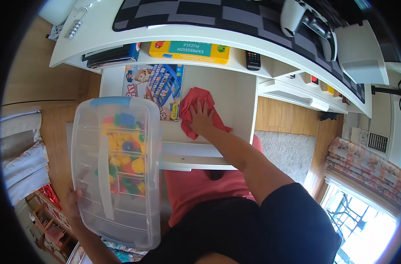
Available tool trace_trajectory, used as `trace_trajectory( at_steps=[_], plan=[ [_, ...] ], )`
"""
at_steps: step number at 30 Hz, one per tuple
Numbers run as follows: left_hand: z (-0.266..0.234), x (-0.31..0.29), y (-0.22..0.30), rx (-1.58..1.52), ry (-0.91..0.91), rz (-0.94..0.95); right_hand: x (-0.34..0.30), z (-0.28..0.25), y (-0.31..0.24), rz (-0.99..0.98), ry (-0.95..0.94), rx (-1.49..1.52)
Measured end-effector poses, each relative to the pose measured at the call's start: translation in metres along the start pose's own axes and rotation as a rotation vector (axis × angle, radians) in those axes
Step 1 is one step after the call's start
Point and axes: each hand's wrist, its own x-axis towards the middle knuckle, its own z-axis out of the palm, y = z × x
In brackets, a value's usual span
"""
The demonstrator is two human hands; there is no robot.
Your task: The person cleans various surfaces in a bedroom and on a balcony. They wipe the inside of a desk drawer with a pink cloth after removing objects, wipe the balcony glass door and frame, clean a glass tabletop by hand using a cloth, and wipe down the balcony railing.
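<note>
My right hand [201, 118] lies with fingers spread on a crumpled red cloth [188, 124] inside the pulled-out white drawer [235, 92]. A boxed game with a blue board on its cover [165, 83] is at the drawer's left. At my left side, my left hand [73, 200] grips the outer edge of a clear plastic storage box [88, 176] with blue handles. Part of that hand is hidden behind the box. Yellow, red, blue and green toy pieces [123, 145] show through its lid. The box overlaps the drawer's left front corner.
Above the drawer, a shelf holds a yellow puzzle box [189, 52], a black remote control [253, 60] and dark folders [112, 56]. A checkered mat [200, 15], a game controller [310, 26] and a combination padlock [76, 27] are on the white desktop. A grey rug [288, 152] covers floor at right.
</note>
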Motion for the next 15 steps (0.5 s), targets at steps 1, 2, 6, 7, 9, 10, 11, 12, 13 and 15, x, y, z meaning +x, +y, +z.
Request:
trace_trajectory(
  at_steps=[1, 2, 6, 7, 9, 10, 11, 12, 13, 15],
  plan=[
    [-0.002, -0.004, -0.003, -0.002, 0.018, -0.004, 0.010, 0.019, 0.018, -0.074, 0.008, 0.037],
    [-0.003, -0.003, -0.002, 0.000, 0.022, 0.005, 0.033, 0.035, 0.048, -0.135, 0.030, 0.069],
    [-0.024, -0.005, -0.023, -0.007, 0.083, 0.003, 0.112, -0.018, 0.055, -0.180, 0.254, 0.141],
    [-0.011, -0.004, -0.016, -0.011, 0.015, 0.085, 0.126, -0.022, 0.057, -0.223, 0.225, 0.062],
    [0.011, -0.007, -0.003, -0.032, -0.073, 0.168, 0.140, -0.018, 0.076, -0.288, 0.202, -0.041],
    [0.014, -0.005, 0.001, -0.054, -0.084, 0.163, 0.138, -0.011, 0.091, -0.187, 0.268, -0.047],
    [0.011, -0.002, 0.000, -0.099, -0.050, 0.060, 0.130, -0.005, 0.106, -0.088, 0.324, -0.058],
    [0.006, 0.001, -0.001, -0.143, -0.021, -0.038, 0.123, -0.003, 0.114, 0.015, 0.385, -0.073],
    [-0.009, 0.004, -0.012, -0.125, 0.014, -0.012, 0.120, -0.005, 0.112, 0.152, 0.294, -0.105],
    [-0.046, 0.006, -0.049, -0.093, 0.077, 0.031, 0.100, -0.018, 0.100, 0.426, 0.104, -0.180]
  ],
)
